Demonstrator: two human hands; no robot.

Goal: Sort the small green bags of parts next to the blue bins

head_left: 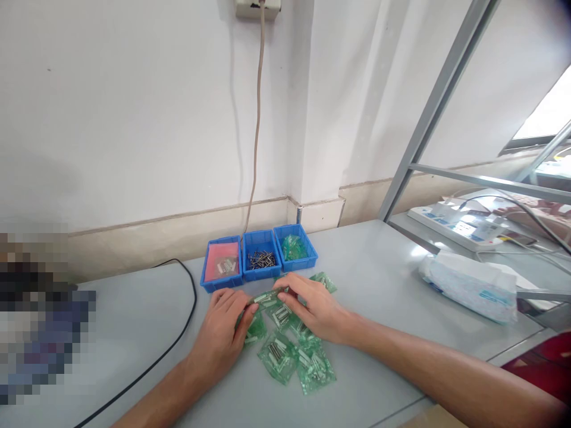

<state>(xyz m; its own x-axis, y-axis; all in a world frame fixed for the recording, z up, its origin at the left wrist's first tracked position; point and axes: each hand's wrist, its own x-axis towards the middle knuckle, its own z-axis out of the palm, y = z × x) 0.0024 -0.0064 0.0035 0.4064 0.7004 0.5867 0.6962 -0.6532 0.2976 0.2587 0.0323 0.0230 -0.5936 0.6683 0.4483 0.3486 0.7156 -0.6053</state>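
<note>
My left hand point(226, 324) and my right hand point(313, 306) pinch opposite ends of a green plastic bag point(264, 298), stretched between them above the table. Pale pieces show inside it. Beneath and around my hands lie several more green bags, among them one point(277, 355) with metal and white pieces and another point(314, 367) nearer the table's front. Behind them stand three blue bins: the left bin point(204, 282) holds a pink sheet and a small bag, the middle bin point(262, 274) holds screws, and the right bin point(304, 264) holds green bags.
A black cable point(181, 333) curves over the grey table point(361, 261) on the left. At the right are a plastic packet point(473, 288), a metal frame point(435, 113) and a white power strip point(455, 227). A beige cable point(257, 119) hangs down the wall.
</note>
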